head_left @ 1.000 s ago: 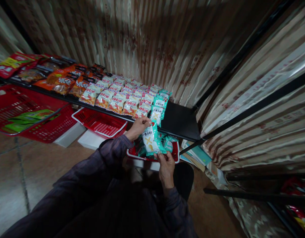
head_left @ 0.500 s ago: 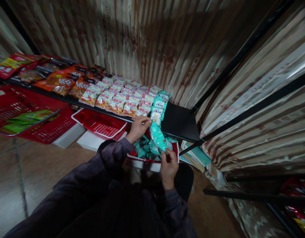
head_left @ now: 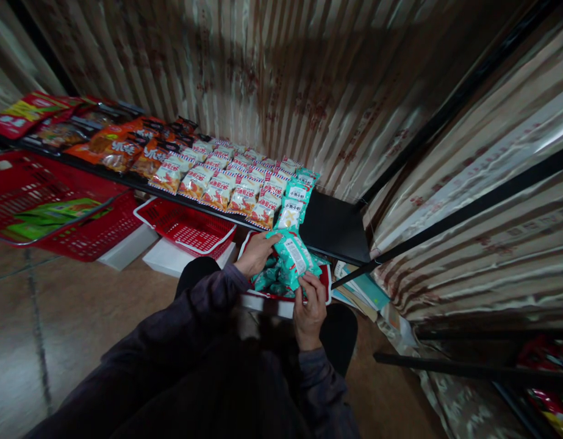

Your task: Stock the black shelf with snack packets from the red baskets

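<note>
A teal snack bag (head_left: 296, 257) is stretched between my two hands, its pale printed label facing up. My left hand (head_left: 257, 253) pinches its upper left corner, and my right hand (head_left: 310, 310) grips the lower right end. Directly below is a red basket (head_left: 327, 286) with a white rim, holding several more teal bags (head_left: 266, 279). On the black shelf (head_left: 335, 227) just beyond, a short row of teal and white bags (head_left: 292, 210) stands beside rows of white and orange snack bags (head_left: 217, 186).
Farther left on the shelf lie orange bags (head_left: 119, 149) and a red bag (head_left: 27, 116). Below them are a red basket (head_left: 71, 235) with green packets and a smaller red basket (head_left: 190, 225). A black metal bar (head_left: 423, 228) slants on the right, by stacked books (head_left: 361, 286).
The teal bag has been turned so its labelled face shows, where its patterned side showed before. Both hands stay on it, with the fingers slightly shifted.
</note>
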Demonstrator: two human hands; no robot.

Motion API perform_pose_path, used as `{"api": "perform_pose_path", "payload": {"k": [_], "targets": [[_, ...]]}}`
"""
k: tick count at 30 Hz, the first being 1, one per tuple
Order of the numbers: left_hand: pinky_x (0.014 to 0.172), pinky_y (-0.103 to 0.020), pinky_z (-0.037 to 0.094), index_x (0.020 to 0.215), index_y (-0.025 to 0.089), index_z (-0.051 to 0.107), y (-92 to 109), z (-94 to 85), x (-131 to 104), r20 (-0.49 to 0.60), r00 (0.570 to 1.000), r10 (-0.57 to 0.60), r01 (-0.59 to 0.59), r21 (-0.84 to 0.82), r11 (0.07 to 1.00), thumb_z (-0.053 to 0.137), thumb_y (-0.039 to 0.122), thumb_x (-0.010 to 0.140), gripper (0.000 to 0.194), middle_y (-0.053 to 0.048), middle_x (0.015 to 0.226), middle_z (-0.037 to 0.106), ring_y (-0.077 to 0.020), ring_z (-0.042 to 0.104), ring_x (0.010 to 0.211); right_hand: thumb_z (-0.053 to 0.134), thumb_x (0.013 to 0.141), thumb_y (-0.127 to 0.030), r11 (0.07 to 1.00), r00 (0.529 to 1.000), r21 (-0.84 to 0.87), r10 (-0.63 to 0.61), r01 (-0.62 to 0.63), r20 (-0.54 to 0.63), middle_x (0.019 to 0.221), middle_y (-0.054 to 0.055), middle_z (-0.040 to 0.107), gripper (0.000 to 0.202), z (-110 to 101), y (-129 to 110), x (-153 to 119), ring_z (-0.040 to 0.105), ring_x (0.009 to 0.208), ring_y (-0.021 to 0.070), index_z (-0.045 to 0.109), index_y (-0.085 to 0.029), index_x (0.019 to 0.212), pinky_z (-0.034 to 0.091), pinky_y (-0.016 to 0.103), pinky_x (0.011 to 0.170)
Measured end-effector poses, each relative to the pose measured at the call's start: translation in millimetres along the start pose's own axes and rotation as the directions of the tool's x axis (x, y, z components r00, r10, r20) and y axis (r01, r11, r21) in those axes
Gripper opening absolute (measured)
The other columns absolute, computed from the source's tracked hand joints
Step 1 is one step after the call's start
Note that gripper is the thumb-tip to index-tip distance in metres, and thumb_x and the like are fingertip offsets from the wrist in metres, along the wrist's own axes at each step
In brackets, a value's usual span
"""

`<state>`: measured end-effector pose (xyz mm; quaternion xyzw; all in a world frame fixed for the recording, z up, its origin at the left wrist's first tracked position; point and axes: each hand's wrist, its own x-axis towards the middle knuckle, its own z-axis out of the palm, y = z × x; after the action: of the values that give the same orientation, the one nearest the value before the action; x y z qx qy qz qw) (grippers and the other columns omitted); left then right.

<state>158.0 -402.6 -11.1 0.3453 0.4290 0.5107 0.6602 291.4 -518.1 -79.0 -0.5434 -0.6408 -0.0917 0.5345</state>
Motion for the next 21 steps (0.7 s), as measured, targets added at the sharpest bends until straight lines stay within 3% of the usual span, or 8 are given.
{"api": "perform_pose_path", "payload": {"k": [3,6,10,12,14,16,18,21], "targets": [[0.064,-0.024,0.047,0.070,0.016,0.062,0,0.4,3,-0.071,0.991,-0.110,0.099,-0.147,0.984,0.065,0.013,0.073,0.006,-0.001,0.067,0.065,-0.0126,0.059,0.062,0.050,0.093,-0.013,1.000,0.999,-0.002,-0.002,0.002,0.040,0.103,0.009,0.063,0.022,2,-1,-5,0.063,0.107,0.0202,0.065,-0.020,0.108,0.054,0.043,0.094],[0.063,-0.023,0.047,0.069,0.016,0.061,-2,-1.8,8,-0.127,0.983,-0.134,0.106,-0.208,0.972,0.059,0.011,0.078,0.010,0.000,0.065,0.063,-0.0112,0.058,0.058,0.050,0.093,-0.015,1.000,0.998,0.015,0.024,-0.025,0.054,0.104,0.010,0.062,0.020,0,-4,-7,0.062,0.110,0.0208,0.065,-0.019,0.105,0.053,0.044,0.095],[0.064,-0.025,0.048,0.075,0.016,0.063,-9,-5.5,10,-0.139,0.985,-0.100,0.064,-0.242,0.968,0.060,0.012,0.078,0.005,-0.001,0.069,0.065,-0.0114,0.059,0.059,0.054,0.091,-0.026,0.969,0.973,0.086,0.231,-0.232,0.026,0.111,0.011,0.060,0.015,0,-7,-3,0.058,0.112,0.0230,0.065,-0.019,0.099,0.048,0.046,0.097],[0.065,-0.026,0.049,0.078,0.015,0.063,-11,-6.3,9,-0.125,0.988,-0.085,0.053,-0.240,0.969,0.061,0.013,0.078,0.003,-0.001,0.070,0.066,-0.0124,0.060,0.060,0.060,0.087,-0.035,0.883,0.898,0.190,0.440,-0.430,-0.010,0.109,0.010,0.060,0.022,4,-5,0,0.059,0.106,0.0225,0.062,-0.019,0.100,0.050,0.043,0.092],[0.065,-0.026,0.050,0.079,0.015,0.064,-12,-5.7,7,-0.122,0.989,-0.086,0.056,-0.235,0.970,0.061,0.014,0.079,0.003,-0.002,0.070,0.067,-0.0135,0.062,0.062,0.066,0.079,-0.042,0.731,0.766,0.326,0.642,-0.600,-0.028,0.105,0.008,0.060,0.034,9,0,3,0.060,0.099,0.0210,0.058,-0.019,0.102,0.051,0.038,0.085],[0.064,-0.026,0.050,0.078,0.016,0.063,-11,-3.9,6,-0.132,0.986,-0.101,0.067,-0.242,0.968,0.060,0.013,0.080,0.004,-0.002,0.069,0.066,-0.0145,0.063,0.063,0.070,0.071,-0.045,0.577,0.642,0.444,0.766,-0.685,-0.005,0.100,0.006,0.060,0.044,14,5,4,0.060,0.093,0.0189,0.054,-0.020,0.104,0.051,0.035,0.081],[0.065,-0.027,0.051,0.077,0.017,0.062,-11,-1.8,4,-0.139,0.984,-0.112,0.073,-0.258,0.963,0.059,0.013,0.080,0.006,-0.002,0.067,0.065,-0.0148,0.064,0.064,0.074,0.066,-0.045,0.466,0.576,0.517,0.814,-0.718,0.066,0.093,0.002,0.060,0.047,17,8,4,0.060,0.086,0.0166,0.054,-0.021,0.101,0.050,0.032,0.078],[0.067,-0.026,0.051,0.077,0.017,0.062,-11,-0.8,1,-0.118,0.988,-0.096,0.063,-0.256,0.965,0.058,0.013,0.080,0.007,-0.001,0.066,0.065,-0.0138,0.063,0.063,0.075,0.064,-0.045,0.336,0.514,0.574,0.839,-0.747,0.178,0.080,-0.002,0.059,0.041,18,8,3,0.058,0.074,0.0129,0.054,-0.022,0.089,0.048,0.027,0.069]]}}
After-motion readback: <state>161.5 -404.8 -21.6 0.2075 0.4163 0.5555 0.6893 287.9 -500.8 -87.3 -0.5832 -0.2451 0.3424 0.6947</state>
